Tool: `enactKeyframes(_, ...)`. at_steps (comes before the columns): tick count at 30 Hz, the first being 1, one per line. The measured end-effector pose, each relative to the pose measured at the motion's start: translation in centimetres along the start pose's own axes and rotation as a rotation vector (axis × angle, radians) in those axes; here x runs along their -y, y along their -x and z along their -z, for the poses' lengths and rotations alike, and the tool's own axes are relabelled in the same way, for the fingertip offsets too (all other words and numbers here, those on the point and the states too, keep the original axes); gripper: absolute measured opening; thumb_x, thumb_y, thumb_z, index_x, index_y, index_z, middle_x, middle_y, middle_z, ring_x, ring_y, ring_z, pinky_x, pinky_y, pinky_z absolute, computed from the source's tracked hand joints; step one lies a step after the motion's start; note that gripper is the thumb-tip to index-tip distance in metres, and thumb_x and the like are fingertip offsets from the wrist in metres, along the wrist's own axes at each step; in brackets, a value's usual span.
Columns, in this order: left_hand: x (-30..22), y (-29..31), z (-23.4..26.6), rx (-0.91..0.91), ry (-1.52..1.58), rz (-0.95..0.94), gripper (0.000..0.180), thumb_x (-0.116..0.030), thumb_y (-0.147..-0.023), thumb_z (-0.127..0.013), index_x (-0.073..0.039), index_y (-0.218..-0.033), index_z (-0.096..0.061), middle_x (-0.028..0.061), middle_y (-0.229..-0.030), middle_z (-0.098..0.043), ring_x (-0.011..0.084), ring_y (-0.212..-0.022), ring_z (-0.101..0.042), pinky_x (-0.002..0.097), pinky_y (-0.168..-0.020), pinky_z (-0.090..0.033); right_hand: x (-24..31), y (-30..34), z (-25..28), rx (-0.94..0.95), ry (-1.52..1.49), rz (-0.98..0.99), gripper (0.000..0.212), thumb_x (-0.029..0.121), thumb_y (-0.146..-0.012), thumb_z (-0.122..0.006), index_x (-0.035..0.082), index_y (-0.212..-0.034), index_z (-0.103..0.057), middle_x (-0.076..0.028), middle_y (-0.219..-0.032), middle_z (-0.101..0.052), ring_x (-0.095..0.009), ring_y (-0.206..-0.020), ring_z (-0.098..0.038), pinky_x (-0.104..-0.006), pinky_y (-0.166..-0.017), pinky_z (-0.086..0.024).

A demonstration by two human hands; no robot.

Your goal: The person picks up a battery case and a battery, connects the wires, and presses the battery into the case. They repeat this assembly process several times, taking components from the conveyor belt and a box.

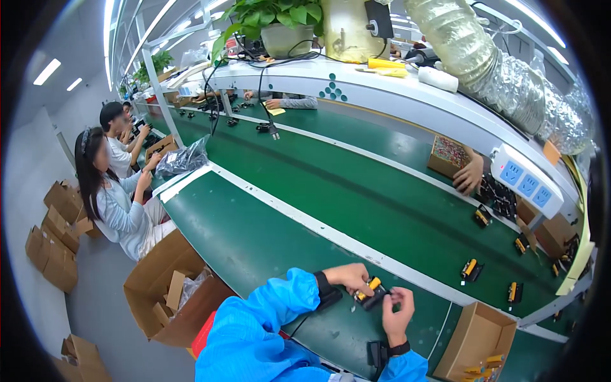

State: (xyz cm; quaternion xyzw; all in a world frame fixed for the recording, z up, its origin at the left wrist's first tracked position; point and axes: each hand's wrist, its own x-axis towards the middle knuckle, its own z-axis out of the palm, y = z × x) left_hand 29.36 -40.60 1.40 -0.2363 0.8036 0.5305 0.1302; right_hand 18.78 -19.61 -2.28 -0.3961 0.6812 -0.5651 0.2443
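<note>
A small black housing with a yellow cylinder (375, 297) in it is between my hands, low over the green bench (235, 223). My left hand (347, 277) has its fingers closed on the yellow cylinder side. At the opposite edge, the fingertips of my right hand (399, 313) pinch the black part of the same housing. Both arms wear blue sleeves and black wrist bands. Close by my right wrist lies a black piece (378, 355), partly hidden by the sleeve.
An open cardboard box (474, 328) with several yellow cylinders stands at right. Similar housings (471, 270) lie on the green conveyor (356, 191). Another person's hand (470, 173) is across it. A larger carton (149, 286) is at left; a power strip (527, 180) hangs at upper right.
</note>
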Motion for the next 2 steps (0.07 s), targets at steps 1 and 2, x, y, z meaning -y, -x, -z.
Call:
enactKeyframes(1,0.0,-0.5,1.0,0.045,0.037,-0.010,0.047,-0.041,-0.077,-0.080,0.004,-0.074,-0.069,0.0077,-0.061,-0.066,0.0152,-0.051,-0.063,0.0271,-0.048,-0.051,-1.3,-0.3,0.6,-0.045,-0.062,-0.263,0.059,0.010,-0.079,-0.078,0.001,-0.132,-0.054,-0.021,-0.138,-0.049,-0.035,-0.125,-0.050,-0.0404,-0.104,-0.044)
enactKeyframes(2,0.3,-1.2,2.7,-0.003,0.051,0.001,0.043,-0.040,-0.079,-0.079,0.003,-0.078,-0.072,0.0083,-0.062,-0.067,0.0179,-0.051,-0.064,0.0276,-0.049,-0.052,-2.1,-0.9,1.0,-0.092,-0.124,-0.527,0.058,0.012,-0.080,-0.078,0.007,-0.133,-0.055,-0.018,-0.137,-0.051,-0.033,-0.122,-0.052,-0.0381,-0.102,-0.045)
